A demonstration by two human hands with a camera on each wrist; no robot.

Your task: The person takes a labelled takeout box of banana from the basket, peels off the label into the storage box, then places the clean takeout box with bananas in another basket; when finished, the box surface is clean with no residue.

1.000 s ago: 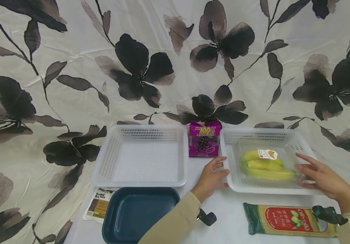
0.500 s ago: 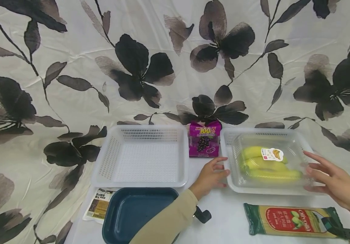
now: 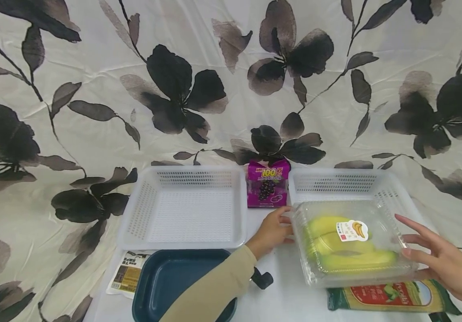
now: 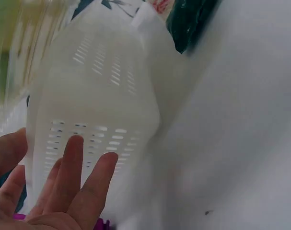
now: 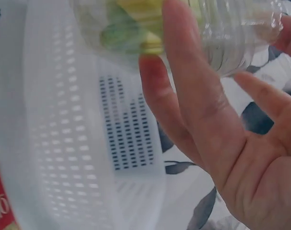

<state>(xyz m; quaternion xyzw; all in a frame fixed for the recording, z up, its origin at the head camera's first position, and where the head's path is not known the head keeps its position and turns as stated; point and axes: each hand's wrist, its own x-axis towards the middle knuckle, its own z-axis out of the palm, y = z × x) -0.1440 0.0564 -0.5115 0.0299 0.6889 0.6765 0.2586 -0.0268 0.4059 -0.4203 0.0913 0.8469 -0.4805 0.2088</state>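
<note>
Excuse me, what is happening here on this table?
A person's right hand carries a clear box of bananas on straight fingers, above the near edge of the right white basket. The left hand rests open against that basket's left side. Another white basket and a blue tray sit nearby.

You see a clear, glossy plastic clamshell box (image 3: 352, 243) with a paper sticker (image 3: 352, 230), two white perforated plastic baskets (image 3: 182, 208), matt, a shiny purple foil pouch (image 3: 267, 188), a smooth dark blue tray (image 3: 174, 281), and creased printed cloth (image 3: 94, 89) over the bench.
</note>
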